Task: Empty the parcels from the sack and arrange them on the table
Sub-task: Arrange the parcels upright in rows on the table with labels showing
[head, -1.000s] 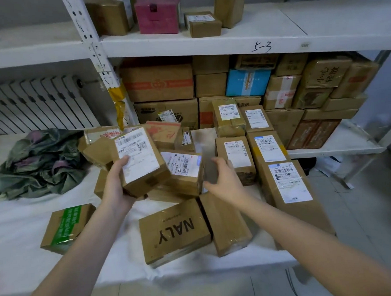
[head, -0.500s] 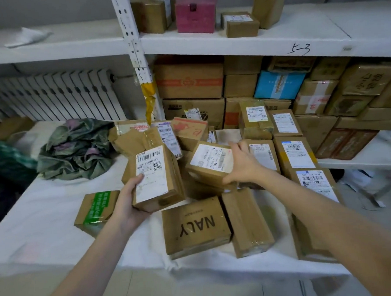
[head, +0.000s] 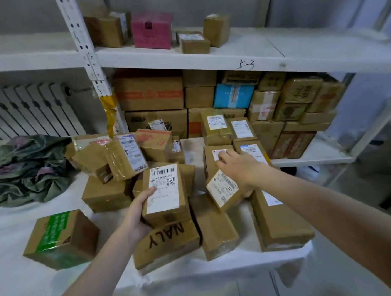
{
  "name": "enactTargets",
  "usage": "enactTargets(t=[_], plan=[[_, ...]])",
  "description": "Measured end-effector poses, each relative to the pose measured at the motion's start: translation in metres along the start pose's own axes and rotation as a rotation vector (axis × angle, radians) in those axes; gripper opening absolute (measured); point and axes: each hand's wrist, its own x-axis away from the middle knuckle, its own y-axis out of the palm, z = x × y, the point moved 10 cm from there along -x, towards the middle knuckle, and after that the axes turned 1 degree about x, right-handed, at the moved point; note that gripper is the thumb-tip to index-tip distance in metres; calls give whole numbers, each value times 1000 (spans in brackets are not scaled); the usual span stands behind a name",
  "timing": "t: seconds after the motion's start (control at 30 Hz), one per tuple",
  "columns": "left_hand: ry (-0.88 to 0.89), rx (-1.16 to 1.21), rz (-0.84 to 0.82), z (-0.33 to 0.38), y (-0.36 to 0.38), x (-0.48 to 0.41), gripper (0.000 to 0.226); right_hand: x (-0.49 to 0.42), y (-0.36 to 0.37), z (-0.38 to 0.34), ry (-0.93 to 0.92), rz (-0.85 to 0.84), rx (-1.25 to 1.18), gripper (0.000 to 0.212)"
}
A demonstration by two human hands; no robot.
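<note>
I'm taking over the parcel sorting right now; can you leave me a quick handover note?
Left hand: grips the barcode-label parcel by the jumbled pile.
Right hand: holds the small 113 parcel, tilted, beside the tidy row.
Sack: crumpled on the table, far left, apparently emptied.
Done: parcels are out, some lined up at right.
Left to do: set both down, straighten the jumbled pile.

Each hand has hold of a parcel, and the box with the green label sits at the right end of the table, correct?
Not quite. The left hand grips a tall parcel and the right hand a small parcel, but the box with the green label sits toward the left end of the table, not the right, as the head view shows.
</note>
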Motion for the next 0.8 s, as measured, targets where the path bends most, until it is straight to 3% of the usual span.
enactTargets(t=[0.1, 0.27, 0.53, 0.67, 0.8], plan=[[-4, -24, 1, -4, 7, 2, 29, 8, 15, 15, 86, -111, -66, 95], [-3, 16, 38, -12, -14, 14, 25, 19, 29, 12, 110, -362, -406, 88], [86, 67, 63, 2, -32, 23, 26, 6, 23, -44, 67, -340, -691, 68], [165, 75, 61, 20, -39, 30, 22, -3, 42, -66, 52, -371, -788, 86], [141, 50, 45, 14, -34, 32, 22, -1, 56, -63, -42, -372, -640, 103]])
